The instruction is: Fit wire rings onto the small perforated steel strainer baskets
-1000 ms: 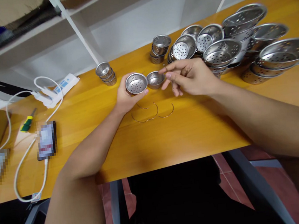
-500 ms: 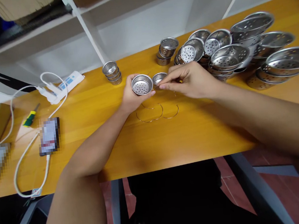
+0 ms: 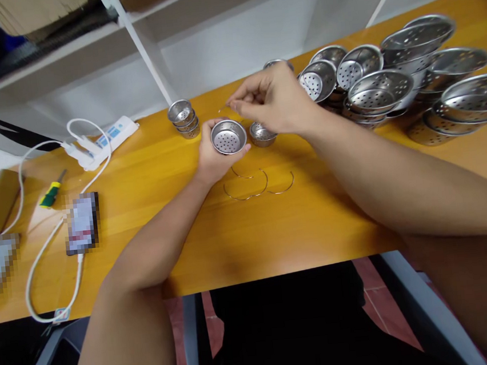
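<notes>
Cupped in the left hand (image 3: 212, 158) sits a small round shiny metal cup with holes (image 3: 227, 136); the right hand (image 3: 270, 98) pinches what looks like a thin bent wire (image 3: 222, 109) above it.

**Tally of things on the worktop**

Counted: two hands, left (image 3: 215, 159) and right (image 3: 272, 99). One small perforated cup (image 3: 227, 137) in the left; one more (image 3: 261, 135) beside it. One stack of small cups (image 3: 183, 118), about three high. Three loose wire rings (image 3: 255, 182). One heap of larger strainer bowls (image 3: 389, 88), exact number unclear. One power strip (image 3: 101, 140), one screwdriver (image 3: 50, 192), one phone (image 3: 82, 223).
</notes>
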Demonstrator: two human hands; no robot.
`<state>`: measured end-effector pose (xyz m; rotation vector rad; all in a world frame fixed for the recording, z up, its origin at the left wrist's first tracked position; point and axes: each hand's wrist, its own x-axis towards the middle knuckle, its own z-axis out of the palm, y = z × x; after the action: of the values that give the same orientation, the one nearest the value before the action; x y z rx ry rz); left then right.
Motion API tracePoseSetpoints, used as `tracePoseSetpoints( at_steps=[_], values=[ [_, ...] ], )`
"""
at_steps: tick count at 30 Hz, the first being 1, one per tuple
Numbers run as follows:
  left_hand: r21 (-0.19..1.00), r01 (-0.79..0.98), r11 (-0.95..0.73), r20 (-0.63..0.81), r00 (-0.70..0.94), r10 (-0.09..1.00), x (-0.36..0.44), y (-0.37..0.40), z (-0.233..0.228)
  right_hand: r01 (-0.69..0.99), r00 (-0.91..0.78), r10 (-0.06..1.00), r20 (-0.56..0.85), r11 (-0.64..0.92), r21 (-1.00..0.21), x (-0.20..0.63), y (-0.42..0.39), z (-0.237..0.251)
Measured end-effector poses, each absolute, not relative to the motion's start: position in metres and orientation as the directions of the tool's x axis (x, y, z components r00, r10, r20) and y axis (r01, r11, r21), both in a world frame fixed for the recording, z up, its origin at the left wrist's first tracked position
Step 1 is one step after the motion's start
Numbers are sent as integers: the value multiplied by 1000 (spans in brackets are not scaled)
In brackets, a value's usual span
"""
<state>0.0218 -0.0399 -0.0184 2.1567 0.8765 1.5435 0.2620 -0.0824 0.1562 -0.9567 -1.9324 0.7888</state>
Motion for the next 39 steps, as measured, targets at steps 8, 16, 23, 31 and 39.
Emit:
tracePoseSetpoints(
  at_steps=[8,16,23,31,39],
  values=[
    [597,241,-765,714,277,643,24,-32,-20,592,-379,877,296,475,-651,270,-87,126],
    [592,235,-771,706,310,636,22,-33,-22,667,-382,880,281,473,-576,266,-96,132],
    [583,212,-784,718,317,620,22,-34,-19,703,-384,886,259,463,-539,263,-100,137],
    [558,223,-799,720,348,600,24,-43,-9,729,-367,895,252,445,-520,259,-103,135],
    [620,156,-769,688,363,628,26,-48,-7,484,-298,864,407,504,-715,250,-96,114]
  ],
)
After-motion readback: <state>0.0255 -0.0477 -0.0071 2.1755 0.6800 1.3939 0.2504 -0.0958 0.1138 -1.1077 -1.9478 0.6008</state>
